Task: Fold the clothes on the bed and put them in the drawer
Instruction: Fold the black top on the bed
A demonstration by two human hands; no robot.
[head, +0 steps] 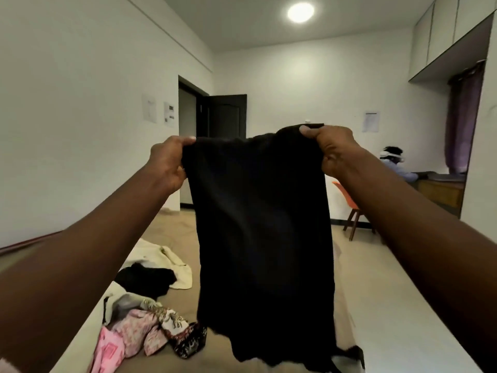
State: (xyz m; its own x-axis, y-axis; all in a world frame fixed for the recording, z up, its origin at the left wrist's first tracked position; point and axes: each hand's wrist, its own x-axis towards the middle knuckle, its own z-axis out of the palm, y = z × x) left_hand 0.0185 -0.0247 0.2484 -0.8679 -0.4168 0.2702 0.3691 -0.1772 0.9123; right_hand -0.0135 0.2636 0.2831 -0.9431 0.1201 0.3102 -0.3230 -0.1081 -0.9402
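A black garment (265, 238) hangs in the air in front of me, stretched out between both hands. My left hand (168, 162) pinches its top left corner and my right hand (332, 150) grips its top right corner. Its lower edge dangles just above the beige bed (172, 235). On the bed to the left lies a pile of clothes: pink floral pieces (131, 332), a dark patterned item (188, 341), another black garment (146, 279) and a cream cloth (166, 258). No drawer is in view.
A dark door (226, 115) stands open at the far wall. At the right, a person (395, 164) sits at a wooden desk (441, 189) beside an orange chair (349, 205). Light floor runs along the bed's right side.
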